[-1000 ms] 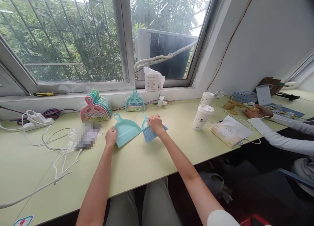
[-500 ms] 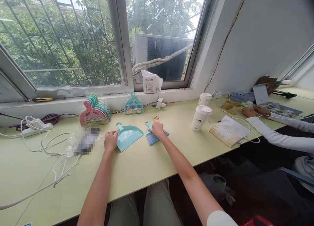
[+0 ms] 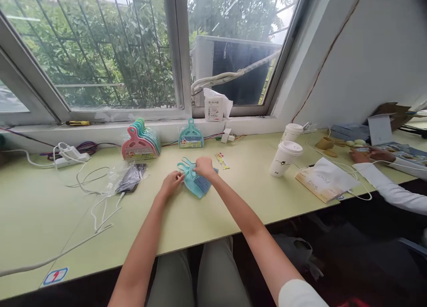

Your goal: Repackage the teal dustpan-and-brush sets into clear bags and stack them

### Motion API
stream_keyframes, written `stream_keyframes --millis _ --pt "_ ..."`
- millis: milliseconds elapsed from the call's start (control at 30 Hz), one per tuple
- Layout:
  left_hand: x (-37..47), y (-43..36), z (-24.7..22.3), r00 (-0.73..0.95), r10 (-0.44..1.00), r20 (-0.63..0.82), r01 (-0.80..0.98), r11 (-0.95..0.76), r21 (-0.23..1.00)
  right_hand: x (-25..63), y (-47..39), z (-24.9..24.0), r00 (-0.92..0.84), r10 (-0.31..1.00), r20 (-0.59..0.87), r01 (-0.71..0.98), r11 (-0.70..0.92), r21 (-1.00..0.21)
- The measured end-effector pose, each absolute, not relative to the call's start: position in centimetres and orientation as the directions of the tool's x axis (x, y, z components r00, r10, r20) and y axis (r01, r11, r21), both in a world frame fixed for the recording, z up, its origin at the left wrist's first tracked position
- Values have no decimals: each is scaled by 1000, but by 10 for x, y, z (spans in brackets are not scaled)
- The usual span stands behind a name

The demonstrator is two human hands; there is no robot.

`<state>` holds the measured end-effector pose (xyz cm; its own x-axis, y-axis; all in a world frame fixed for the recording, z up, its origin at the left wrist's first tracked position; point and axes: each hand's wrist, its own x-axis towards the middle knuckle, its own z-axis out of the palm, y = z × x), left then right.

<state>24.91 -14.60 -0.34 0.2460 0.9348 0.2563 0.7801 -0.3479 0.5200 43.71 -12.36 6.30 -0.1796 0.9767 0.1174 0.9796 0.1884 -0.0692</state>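
A teal toy-sized dustpan point(image 3: 191, 187) lies on the table in front of me, its loop handle pointing away. My left hand point(image 3: 171, 183) pinches the dustpan's left edge. My right hand point(image 3: 204, 167) is closed on a small brush with blue bristles point(image 3: 203, 184), which rests over the dustpan and covers much of it. The brush handle lies beside the dustpan's loop, partly under my fingers. Just beyond my right hand is a small colourful printed card point(image 3: 222, 161), flat on the table.
Wrapped dustpan sets point(image 3: 140, 142) stand stacked at the back left, with one teal set point(image 3: 191, 135) near the sill. A phone point(image 3: 131, 179) and white cables lie left. Lidded paper cups point(image 3: 285, 160) and a tissue pack point(image 3: 316, 184) stand right. A co-worker's hands point(image 3: 362, 155) are far right.
My right hand has brought the brush left and onto the dustpan. My left hand keeps hold of the dustpan's edge. The whole view has shifted slightly.
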Motion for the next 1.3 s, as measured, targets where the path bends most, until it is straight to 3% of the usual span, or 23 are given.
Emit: stream_keyframes --millis 100,233,467,667,800,1000,1100,1200,1233,1300 --pt "260 -153 -2 255 896 364 742 -423 520 419 -128 57 -228 970 86 972 232 -39" --pt "257 -154 -3 180 821 542 811 -435 390 417 -126 55 -259 964 62 964 262 -41" --pt "259 -144 -9 325 765 556 850 -494 184 418 -119 59 -296 955 15 955 296 -21" --pt "266 -139 -8 394 747 535 821 -548 159 421 -123 57 -320 947 -18 947 320 5" --pt "267 -134 -9 466 765 444 769 -599 224 418 -126 52 -346 937 42 937 348 -28" --pt "265 -113 -9 428 856 290 781 -512 357 409 -113 45 -305 951 40 950 307 -56" --pt "265 -107 -9 370 861 348 772 -494 401 406 -106 40 -283 958 46 951 287 -112" --pt "266 -110 -14 15 830 558 686 -414 598 404 -102 32 -202 978 59 940 211 -267" --pt "266 -112 -16 -162 810 563 600 -372 708 403 -100 30 -142 987 75 926 159 -342" --pt "267 -114 -19 -382 840 385 330 -265 906 401 -96 28 3 993 121 862 59 -504"
